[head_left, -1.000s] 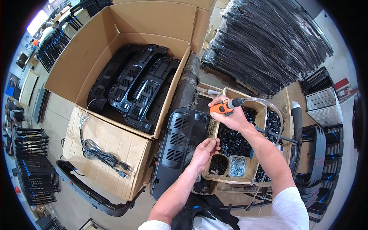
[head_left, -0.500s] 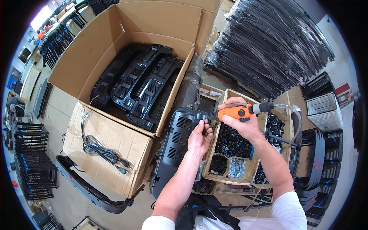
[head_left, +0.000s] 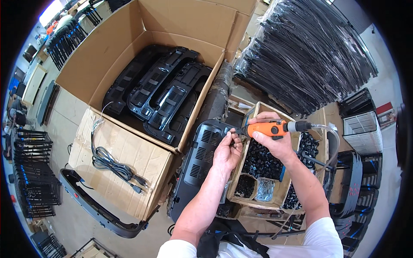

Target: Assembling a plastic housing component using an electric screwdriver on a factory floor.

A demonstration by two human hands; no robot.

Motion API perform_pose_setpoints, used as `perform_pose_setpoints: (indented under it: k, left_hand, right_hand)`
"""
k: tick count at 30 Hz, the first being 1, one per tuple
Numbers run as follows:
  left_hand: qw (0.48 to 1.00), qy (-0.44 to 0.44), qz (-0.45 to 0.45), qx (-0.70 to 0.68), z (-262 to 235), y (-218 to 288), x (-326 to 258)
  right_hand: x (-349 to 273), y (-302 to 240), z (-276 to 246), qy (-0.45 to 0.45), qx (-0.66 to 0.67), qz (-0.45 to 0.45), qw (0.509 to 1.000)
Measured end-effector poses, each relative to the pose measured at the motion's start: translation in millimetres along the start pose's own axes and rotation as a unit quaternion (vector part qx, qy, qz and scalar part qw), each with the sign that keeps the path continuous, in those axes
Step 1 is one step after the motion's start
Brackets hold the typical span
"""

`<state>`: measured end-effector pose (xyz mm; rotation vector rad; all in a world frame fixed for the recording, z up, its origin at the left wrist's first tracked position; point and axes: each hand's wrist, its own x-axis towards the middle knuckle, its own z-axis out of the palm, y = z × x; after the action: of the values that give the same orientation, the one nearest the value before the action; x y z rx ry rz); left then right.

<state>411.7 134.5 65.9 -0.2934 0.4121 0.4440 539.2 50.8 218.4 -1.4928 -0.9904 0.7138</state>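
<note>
A curved black plastic frame (head_left: 101, 210) lies farthest left of the dark slotted plastic cover (head_left: 201, 155). Nearer the cover's left side, a coiled black power cable (head_left: 109, 163) rests on a tan cardboard box (head_left: 137, 161). To the cover's upper left stands an open brown cardboard carton (head_left: 103, 73), with black vented plastic panels (head_left: 161, 103) leaning inside. The person's left hand (head_left: 227, 151) is at the cover's upper right end, its fingers curled in and narrow; whether they pinch something is too small to tell. Just right of that end, the person's right hand (head_left: 278, 147) wraps around a cylindrical orange-and-black power driver (head_left: 264, 129), its tip pointing toward the cover and a clear hose (head_left: 322, 126) at its rear. Right of the cover sits a divided wooden tray (head_left: 254, 203) holding small black plastic parts (head_left: 258, 161) and silver screws (head_left: 264, 190). Long black rods (head_left: 301, 56) in clear wrap lie to the cover's upper right, and a white wire basket (head_left: 363, 122) is farthest right of it.
</note>
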Motion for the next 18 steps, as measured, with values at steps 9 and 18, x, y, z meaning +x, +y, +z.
perform_pose_setpoints:
  k: [9,18]
  left_hand:
    - [0.999,0.002,0.036,0.004,11,-7,-6]
    - [0.981,0.041,0.034,0.186,11,-15,-36]
  right_hand:
    - [15,4,12,0.038,0.013,0.017,0.999]
    - [52,27,31,0.008,-0.028,-0.009,1.000]
